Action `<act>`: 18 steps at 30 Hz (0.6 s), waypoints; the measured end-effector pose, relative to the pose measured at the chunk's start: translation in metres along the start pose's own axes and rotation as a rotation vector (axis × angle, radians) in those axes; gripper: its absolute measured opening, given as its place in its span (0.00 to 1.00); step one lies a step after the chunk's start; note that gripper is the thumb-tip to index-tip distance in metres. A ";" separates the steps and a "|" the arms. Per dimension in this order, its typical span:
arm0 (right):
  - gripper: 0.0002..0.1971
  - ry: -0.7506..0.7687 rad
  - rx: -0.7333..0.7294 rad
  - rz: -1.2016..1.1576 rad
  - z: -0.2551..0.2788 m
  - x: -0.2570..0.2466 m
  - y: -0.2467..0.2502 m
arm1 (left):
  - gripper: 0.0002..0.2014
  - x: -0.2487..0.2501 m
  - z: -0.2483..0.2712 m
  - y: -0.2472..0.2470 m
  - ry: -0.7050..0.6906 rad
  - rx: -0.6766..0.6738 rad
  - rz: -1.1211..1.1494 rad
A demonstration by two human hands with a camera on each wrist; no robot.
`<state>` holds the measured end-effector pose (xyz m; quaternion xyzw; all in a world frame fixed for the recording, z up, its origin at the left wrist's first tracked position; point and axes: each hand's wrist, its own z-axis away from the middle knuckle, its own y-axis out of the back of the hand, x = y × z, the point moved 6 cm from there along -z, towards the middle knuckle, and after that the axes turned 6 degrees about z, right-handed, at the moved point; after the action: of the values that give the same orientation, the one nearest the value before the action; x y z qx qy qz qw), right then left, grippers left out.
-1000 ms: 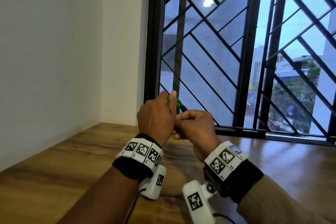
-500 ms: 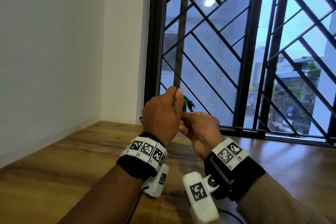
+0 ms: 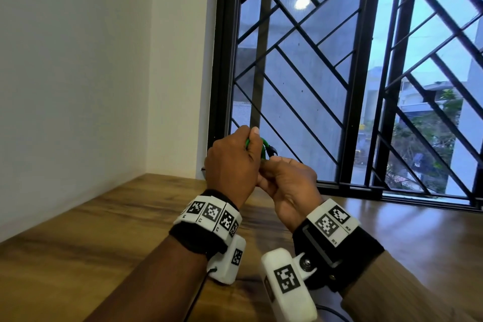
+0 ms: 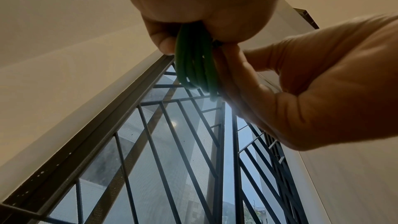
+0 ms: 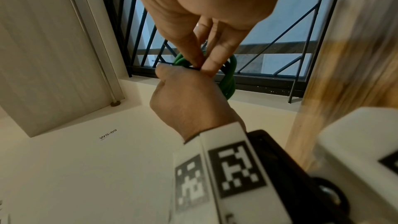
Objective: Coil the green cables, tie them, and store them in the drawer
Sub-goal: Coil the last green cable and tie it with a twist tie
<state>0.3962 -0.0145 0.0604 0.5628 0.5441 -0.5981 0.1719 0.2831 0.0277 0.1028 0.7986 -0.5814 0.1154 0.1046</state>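
In the head view both hands are raised together above the wooden desk [image 3: 109,238], in front of the window. My left hand [image 3: 249,144] grips a small coil of green cable [image 3: 263,149] whose loops stick out past the thumb. The left wrist view shows several green loops [image 4: 193,67] hanging from the left fingers [image 4: 165,45]. My right hand [image 3: 271,165] is pressed against the left one. In the right wrist view its thumb and forefinger [image 5: 212,65] pinch a thin black tie strand [image 5: 170,65] at the coil [image 5: 230,76]. No drawer is in view.
A black window frame with a diagonal metal grille [image 3: 300,65] rises just behind the hands. A white wall [image 3: 78,73] closes the left side. White camera units hang under both wrists [image 3: 285,285], and a cord [image 3: 193,298] runs down from the left one.
Both hands have risen a little and stayed together. The right wrist has turned, and slightly more of the green loop shows past the left thumb.
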 end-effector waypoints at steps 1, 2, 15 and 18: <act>0.14 0.012 0.007 0.000 0.000 0.001 0.000 | 0.23 -0.001 0.000 0.000 0.012 -0.002 0.000; 0.13 0.024 0.019 -0.001 0.000 0.001 -0.001 | 0.23 -0.002 0.000 0.000 0.018 0.003 0.003; 0.15 0.269 0.152 0.119 0.002 -0.011 0.006 | 0.21 -0.003 0.001 -0.002 0.059 0.084 0.068; 0.15 0.314 0.161 0.166 0.001 -0.011 0.007 | 0.21 -0.005 0.001 -0.003 0.069 0.080 0.098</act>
<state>0.4045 -0.0222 0.0670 0.7041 0.4663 -0.5283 0.0880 0.2846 0.0328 0.1002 0.7683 -0.6106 0.1712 0.0868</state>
